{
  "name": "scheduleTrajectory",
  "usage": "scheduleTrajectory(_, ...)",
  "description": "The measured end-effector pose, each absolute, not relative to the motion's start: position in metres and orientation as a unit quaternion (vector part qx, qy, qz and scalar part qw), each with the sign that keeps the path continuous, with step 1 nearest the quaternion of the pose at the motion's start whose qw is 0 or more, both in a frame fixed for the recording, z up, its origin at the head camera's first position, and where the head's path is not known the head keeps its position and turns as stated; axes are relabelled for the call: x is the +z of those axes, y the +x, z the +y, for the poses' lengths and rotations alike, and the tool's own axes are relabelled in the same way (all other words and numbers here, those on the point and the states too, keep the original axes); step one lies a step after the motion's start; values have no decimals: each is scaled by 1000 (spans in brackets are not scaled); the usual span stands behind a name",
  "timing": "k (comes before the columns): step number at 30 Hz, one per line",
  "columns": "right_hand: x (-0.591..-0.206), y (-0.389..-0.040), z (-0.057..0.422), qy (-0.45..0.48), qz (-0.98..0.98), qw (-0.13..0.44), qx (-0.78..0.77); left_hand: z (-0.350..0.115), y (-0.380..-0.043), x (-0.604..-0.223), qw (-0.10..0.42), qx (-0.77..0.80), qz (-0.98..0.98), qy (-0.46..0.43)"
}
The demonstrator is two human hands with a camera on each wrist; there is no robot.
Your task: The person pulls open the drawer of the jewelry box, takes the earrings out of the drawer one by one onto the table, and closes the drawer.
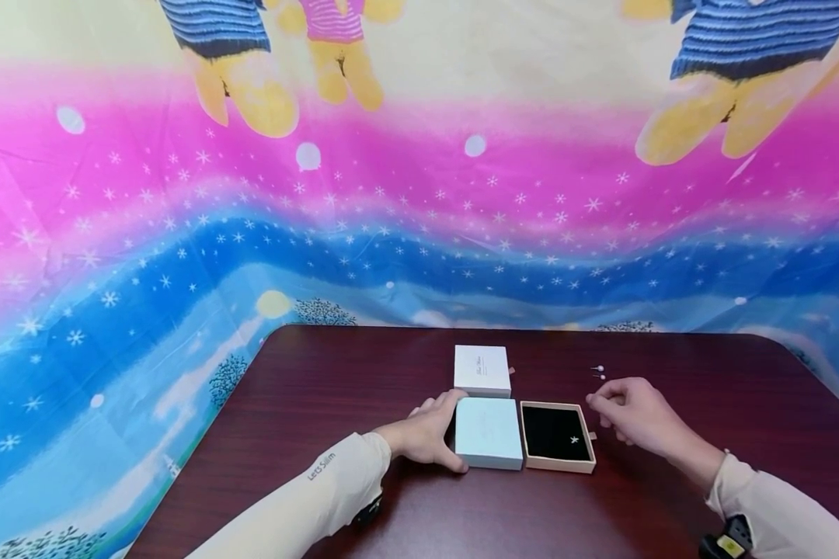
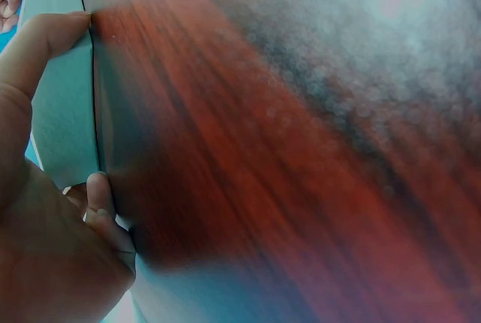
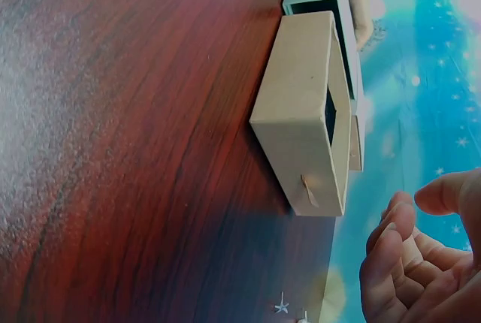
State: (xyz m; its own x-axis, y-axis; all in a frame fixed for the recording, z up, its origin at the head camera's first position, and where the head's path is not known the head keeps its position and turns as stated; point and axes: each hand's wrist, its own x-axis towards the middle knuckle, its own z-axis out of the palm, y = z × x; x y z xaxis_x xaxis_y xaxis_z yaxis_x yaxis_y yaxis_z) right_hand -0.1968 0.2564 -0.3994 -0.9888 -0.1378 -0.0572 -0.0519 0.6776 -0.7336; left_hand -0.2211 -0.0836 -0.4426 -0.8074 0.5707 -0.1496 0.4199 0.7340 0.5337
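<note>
My left hand (image 1: 429,431) holds the left side of a pale blue box cover (image 1: 488,431), thumb at its front corner and fingers at its back. In the left wrist view, the thumb and a fingertip lie along the cover's side (image 2: 64,105). Just right of the cover is a cream box tray (image 1: 559,466) with a black lining and a ribbon tab (image 3: 310,190). A small starfish-shaped earring (image 1: 574,440) lies on the lining. My right hand (image 1: 636,411) hovers right of the tray, fingers loosely bent, thumb apart from them, nothing between.
A white box (image 1: 481,369) with printed lettering stands directly behind the pale blue cover. Small stud earrings (image 1: 600,369) lie on the dark red-brown table (image 1: 363,373) beyond my right hand. A patterned cloth (image 1: 419,194) hangs behind the table's far edge.
</note>
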Motion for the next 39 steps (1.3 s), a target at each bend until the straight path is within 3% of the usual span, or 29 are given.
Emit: scheduleTrajectory(39, -416, -179, 236, -116, 959, 18, -260, -83, -222, -443, 158, 251, 918, 262)
